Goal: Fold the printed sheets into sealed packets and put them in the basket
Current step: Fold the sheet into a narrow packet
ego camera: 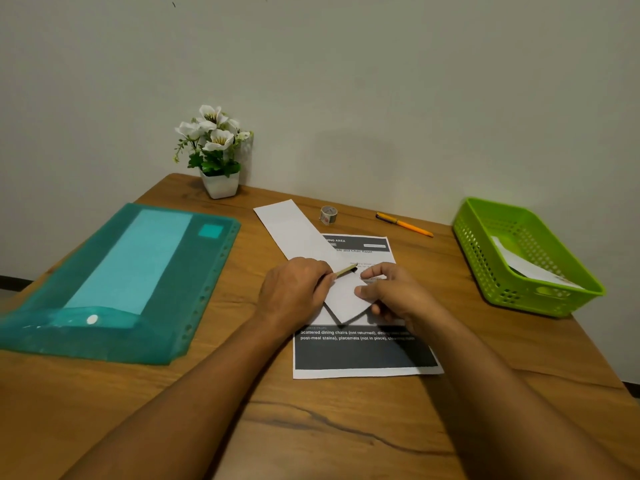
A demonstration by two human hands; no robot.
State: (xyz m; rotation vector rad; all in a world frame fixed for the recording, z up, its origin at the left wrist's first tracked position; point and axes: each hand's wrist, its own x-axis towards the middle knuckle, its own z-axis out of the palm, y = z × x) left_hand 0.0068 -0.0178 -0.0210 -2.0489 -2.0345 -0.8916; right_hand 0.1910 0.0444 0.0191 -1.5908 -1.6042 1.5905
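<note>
A long white folded paper strip (294, 233) is laid slantwise across a flat printed sheet with dark grey bands (363, 356), near the middle of the grained wooden tabletop (311, 427). The strip's near end is pinned under the thumb of the right hand (391, 294), with the fingers curled over its corner. That grip is closed on the paper, though whether the fingers reach beneath it cannot be made out. A thin tan stick with a dark tip (346, 270) is clasped in the curled fingers of the left hand (294, 289), a tight grip, with the tip lying over the strip. Only the stick's front end is seen, so the kind of tool cannot be told. Much of the print is hidden by the hands and the strip; white lettering on the lower band is partly readable.

To the right, close to the tabletop's edge, a bright green perforated plastic basket (481, 258) is seen. One white folded packet (530, 268) lies inside it, its lower edge hidden by the near wall. Behind the sheet, a small roll of clear tape (328, 215) and a slim orange pen (405, 224) are set apart from each other.

On the left lies a teal translucent plastic folder with punched holes (166, 306), a pale sheet showing through it and its near corner cut off by the frame. A white square pot of white flowers (220, 185) is placed against the wall. Bare wood lies open between sheet and basket, and between the forearms.
</note>
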